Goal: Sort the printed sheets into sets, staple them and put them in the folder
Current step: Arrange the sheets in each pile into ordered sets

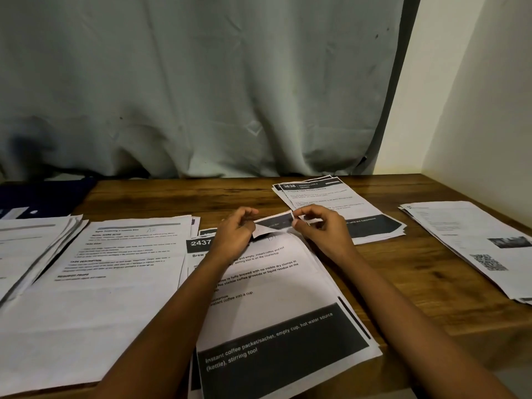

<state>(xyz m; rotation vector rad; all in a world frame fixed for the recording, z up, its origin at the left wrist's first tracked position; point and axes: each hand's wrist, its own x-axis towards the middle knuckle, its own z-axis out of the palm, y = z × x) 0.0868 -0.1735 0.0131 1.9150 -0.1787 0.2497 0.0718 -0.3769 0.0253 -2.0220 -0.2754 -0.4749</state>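
One head view (wide-angle) looks forward and down across the table (pixel 403 283), close over the sheets (pixel 276 283), facing a curtain (pixel 201 82) behind.

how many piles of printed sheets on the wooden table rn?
5: white fanned pile at far left, white text pile left of centre, 2437-headed pile front centre, 3638-headed pile at back, QR-code pile at right. Overlaps may hide more.

Passages on the worktop (pixel 161 197)
Bare wood is left along the far edge up to the far pile (pixel 322 197) and between the middle pile (pixel 276 300) and the right-edge pile (pixel 449 226); the left half is blocked by paper piles (pixel 95 298), the far edge by a curtain (pixel 201 82), the right edge by a wall (pixel 475 110).
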